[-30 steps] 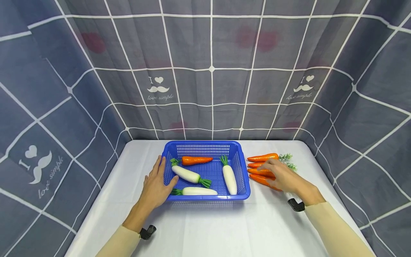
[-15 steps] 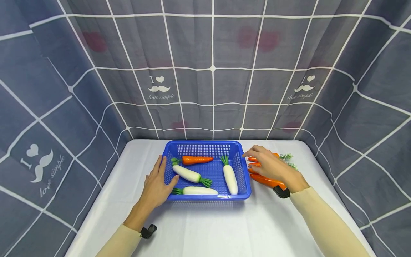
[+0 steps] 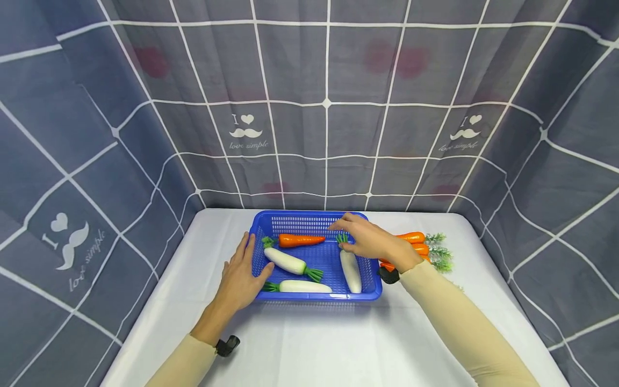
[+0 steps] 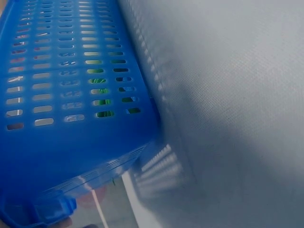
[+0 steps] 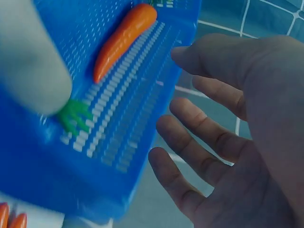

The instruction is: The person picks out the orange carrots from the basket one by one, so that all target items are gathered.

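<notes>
A blue plastic basket holds an orange carrot and three white radishes with green tops. One radish lies aslant at the left, another radish along the near wall, and a third radish lengthwise at the right. Against the basket's left rim rests my left hand, fingers extended. My right hand hovers over the basket's right side, partly covering the third radish. In the right wrist view, its fingers are spread and loosely bent, with nothing between them.
Several orange carrots with feathery green tops lie on the white tablecloth right of the basket, partly behind my right forearm. A grey-blue checked curtain encloses the table at the back and both sides.
My right hand has moved left, from above the loose carrots to over the basket's right side. My left hand stays at the left rim. The basket's contents look unchanged.
</notes>
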A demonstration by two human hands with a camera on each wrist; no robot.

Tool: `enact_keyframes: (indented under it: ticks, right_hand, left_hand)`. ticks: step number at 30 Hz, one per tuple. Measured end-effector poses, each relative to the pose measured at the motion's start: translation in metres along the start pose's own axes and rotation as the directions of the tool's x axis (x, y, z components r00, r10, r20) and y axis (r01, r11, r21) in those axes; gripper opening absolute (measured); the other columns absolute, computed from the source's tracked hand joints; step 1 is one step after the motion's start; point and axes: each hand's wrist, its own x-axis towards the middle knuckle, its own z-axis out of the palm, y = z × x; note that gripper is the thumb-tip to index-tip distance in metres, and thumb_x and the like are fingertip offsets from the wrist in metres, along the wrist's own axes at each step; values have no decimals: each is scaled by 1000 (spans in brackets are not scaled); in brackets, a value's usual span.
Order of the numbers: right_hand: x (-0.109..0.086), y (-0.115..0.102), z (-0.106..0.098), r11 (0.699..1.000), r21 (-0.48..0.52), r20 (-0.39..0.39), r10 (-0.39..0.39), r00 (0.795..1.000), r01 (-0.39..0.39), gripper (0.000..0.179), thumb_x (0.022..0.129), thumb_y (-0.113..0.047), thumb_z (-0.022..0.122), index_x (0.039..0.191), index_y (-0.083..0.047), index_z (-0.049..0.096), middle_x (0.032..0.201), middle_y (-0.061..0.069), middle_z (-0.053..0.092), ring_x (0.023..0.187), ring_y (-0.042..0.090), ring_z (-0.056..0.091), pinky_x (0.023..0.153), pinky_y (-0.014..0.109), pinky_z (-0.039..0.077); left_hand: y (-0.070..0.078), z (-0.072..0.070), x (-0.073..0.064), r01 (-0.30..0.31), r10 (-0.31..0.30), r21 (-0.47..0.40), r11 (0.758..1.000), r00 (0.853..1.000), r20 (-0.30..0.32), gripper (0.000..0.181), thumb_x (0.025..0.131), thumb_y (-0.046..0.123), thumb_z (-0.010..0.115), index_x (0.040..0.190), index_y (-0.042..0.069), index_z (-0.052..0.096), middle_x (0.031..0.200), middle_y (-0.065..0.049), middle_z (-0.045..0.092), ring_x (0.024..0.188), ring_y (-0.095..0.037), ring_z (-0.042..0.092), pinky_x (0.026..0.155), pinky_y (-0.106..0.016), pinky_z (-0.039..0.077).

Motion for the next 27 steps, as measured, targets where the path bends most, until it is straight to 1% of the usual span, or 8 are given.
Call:
enact_keyframes:
  ticks: [6, 10, 14, 19, 21, 24, 27]
  right_hand:
    - [32, -4, 17, 997, 62, 39, -42, 998, 40, 53, 110, -20, 81, 161, -14, 69, 151, 19, 70, 138, 38, 71, 124, 58, 59]
    - [52, -7, 29, 995, 93, 76, -41, 996, 33, 55, 111, -20, 80, 163, -11, 66, 156, 24, 68, 142, 42, 70, 128, 61, 56]
    - [68, -10, 40, 993, 110, 109, -46, 993, 34, 58, 110, -18, 80, 165, -7, 64, 162, 23, 66, 150, 44, 66, 134, 63, 50]
    - [80, -9, 56, 991, 134, 143, -41, 989, 22, 60, 109, -16, 81, 166, -7, 63, 169, 19, 64, 162, 42, 57, 141, 61, 41]
    - [84, -9, 62, 990, 140, 156, -39, 987, 17, 60, 109, -16, 81, 166, -7, 63, 170, 18, 64, 164, 41, 56, 143, 60, 40]
    - [90, -10, 69, 990, 141, 172, -36, 984, 12, 61, 110, -16, 80, 167, -6, 62, 172, 18, 63, 164, 39, 56, 143, 57, 40]
    - [96, -12, 73, 991, 135, 178, -33, 984, 9, 61, 110, -16, 81, 167, -6, 62, 168, 18, 66, 159, 38, 60, 141, 56, 43]
  left_hand:
    - [1, 1, 1, 1, -1, -5, 1000, 1000, 3, 102, 115, 53, 67, 188, 8, 12, 199, -17, 7, 176, -58, 32, 134, -92, 20]
    - [1, 0, 2, 1, -1, -6, 1000, 1000, 0, 102, 115, 53, 67, 188, 8, 12, 199, -17, 7, 176, -57, 31, 134, -92, 20]
    - [0, 0, 1, 0, 0, -10, 1000, 1000, -5, 101, 116, 53, 66, 188, 8, 13, 198, -18, 8, 175, -58, 32, 134, -93, 21]
    - [0, 1, 0, 7, -7, -11, 1000, 1000, 6, 99, 117, 56, 63, 189, 9, 13, 199, -18, 7, 175, -59, 32, 134, -92, 20]
    - [-1, 2, 0, 9, -9, -8, 1000, 1000, 12, 100, 117, 57, 62, 189, 10, 12, 199, -17, 6, 176, -59, 31, 135, -91, 19]
    - [-2, 2, 1, 10, -10, -5, 1000, 1000, 15, 100, 117, 58, 62, 189, 10, 12, 199, -17, 5, 176, -58, 30, 135, -91, 19]
    - [-2, 3, 1, 10, -10, -6, 1000, 1000, 13, 100, 117, 58, 62, 189, 10, 12, 199, -17, 5, 176, -59, 31, 135, -91, 19]
